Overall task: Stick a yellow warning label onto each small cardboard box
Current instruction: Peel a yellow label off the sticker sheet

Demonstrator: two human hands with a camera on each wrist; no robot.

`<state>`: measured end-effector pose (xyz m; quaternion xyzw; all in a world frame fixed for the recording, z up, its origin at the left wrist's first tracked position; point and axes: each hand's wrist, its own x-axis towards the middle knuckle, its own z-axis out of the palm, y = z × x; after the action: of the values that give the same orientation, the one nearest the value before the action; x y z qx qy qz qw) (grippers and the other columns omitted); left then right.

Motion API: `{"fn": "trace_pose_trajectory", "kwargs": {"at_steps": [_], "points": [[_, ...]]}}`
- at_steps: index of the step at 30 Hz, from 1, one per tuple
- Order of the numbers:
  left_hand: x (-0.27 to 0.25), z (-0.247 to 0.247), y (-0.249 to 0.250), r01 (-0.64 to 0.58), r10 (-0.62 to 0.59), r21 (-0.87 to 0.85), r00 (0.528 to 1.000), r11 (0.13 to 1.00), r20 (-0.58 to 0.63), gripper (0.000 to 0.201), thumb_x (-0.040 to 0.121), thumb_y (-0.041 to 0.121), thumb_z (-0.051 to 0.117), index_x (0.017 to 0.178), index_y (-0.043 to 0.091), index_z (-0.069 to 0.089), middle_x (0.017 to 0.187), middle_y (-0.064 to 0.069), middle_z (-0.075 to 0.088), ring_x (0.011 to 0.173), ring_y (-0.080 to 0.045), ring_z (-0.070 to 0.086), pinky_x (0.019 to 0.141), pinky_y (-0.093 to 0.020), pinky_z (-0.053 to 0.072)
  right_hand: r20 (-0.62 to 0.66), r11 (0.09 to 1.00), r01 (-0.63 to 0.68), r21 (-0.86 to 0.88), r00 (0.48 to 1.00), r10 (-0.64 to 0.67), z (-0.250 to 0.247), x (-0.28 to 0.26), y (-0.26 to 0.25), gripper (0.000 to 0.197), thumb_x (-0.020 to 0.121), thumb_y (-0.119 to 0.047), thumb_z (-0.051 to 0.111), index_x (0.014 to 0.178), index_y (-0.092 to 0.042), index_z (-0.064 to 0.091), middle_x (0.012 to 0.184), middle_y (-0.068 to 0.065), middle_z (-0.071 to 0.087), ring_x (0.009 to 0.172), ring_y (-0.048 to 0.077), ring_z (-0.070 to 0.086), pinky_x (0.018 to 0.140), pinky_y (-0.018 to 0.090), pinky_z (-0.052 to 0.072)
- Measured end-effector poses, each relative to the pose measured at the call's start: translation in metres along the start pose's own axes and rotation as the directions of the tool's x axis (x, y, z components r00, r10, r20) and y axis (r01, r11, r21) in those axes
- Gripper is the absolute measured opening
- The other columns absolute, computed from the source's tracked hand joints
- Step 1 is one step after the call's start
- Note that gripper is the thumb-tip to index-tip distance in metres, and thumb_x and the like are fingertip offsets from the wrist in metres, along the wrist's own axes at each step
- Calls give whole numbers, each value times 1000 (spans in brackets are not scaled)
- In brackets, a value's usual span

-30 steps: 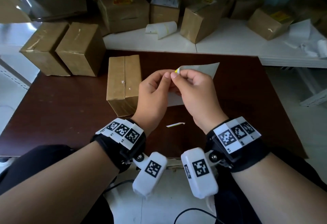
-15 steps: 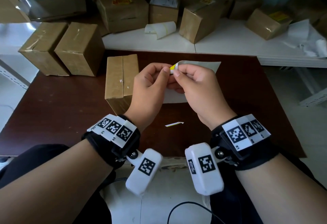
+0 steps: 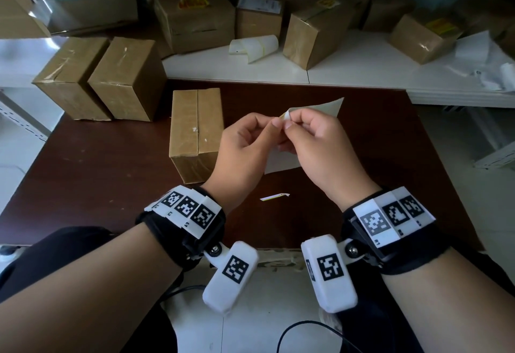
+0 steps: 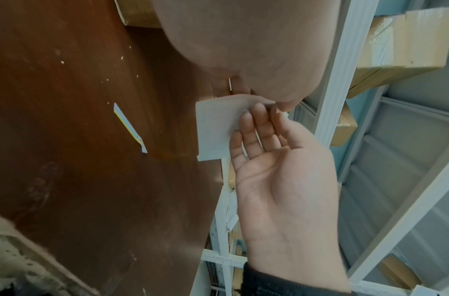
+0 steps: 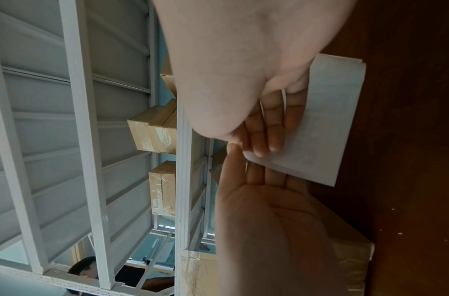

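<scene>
Both hands up over the table [image 3: 111, 163], working one corner of a label sheet [image 3: 315, 107]. Left hand [image 3: 245, 143] pinches the corner w/ thumb and forefinger; right hand [image 3: 315, 143] pinches same corner from the other side, other fingers [image 4: 254, 124] lying flat behind the sheet. Looks like peel is just starting: only a sliver of yellow shows at the edge in the right wrist view, label itself mostly hidden, so can't tell how far it's lifted. Target box [image 3: 196, 132] sits just left of the hands, top taped, no label on it yet. Two more boxes [image 3: 103, 79] further left; labelled ones on the white shelf [image 3: 348, 68] behind, by a curl of spent backing [image 3: 255, 45]. A torn strip [image 3: 274, 196] lies on the table nr the wrists. Risks, as I judge: corner tears like that strip if pulled too sharp; label curls and sticks to itself or to fingertips once free; backing slips since grip is only at the corner.
</scene>
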<state>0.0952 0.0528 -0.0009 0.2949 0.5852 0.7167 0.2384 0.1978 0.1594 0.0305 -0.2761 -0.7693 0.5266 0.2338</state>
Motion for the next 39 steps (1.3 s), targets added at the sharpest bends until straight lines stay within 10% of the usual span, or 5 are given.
{"fn": "trace_pose_trajectory", "kwargs": {"at_steps": [12, 26, 39], "points": [[-6, 5, -11, -57, 64, 111, 996, 992, -63, 12, 108, 6, 67, 104, 2, 78, 90, 7, 79, 85, 5, 73, 81, -14, 54, -13, 997, -29, -78, 1000, 28, -1, -1, 9, 26, 99, -44, 59, 99, -27, 78, 97, -3, 80, 100, 20, 78, 93, 58, 63], [-6, 1, -22, 15, 2, 167, 995, 986, -97, 11, 107, 22, 71, 106, 17, 81, 101, -5, 83, 100, -27, 80, 96, -56, 65, -66, 991, -19, -131, 998, 10, -4, -2, 17, 16, 107, -31, 68, 105, -21, 79, 94, -8, 77, 90, 5, 72, 82, 31, 60], [-8, 4, -24, 14, -9, 133, 999, 991, -39, 12, 107, 18, 71, 102, 11, 79, 97, -10, 82, 94, -29, 80, 91, -55, 66, -107, 992, 52, -118, 992, -64, -21, -19, 22, 14, 104, -24, 73, 109, -18, 84, 99, -9, 83, 96, 4, 78, 89, 31, 64]]}}
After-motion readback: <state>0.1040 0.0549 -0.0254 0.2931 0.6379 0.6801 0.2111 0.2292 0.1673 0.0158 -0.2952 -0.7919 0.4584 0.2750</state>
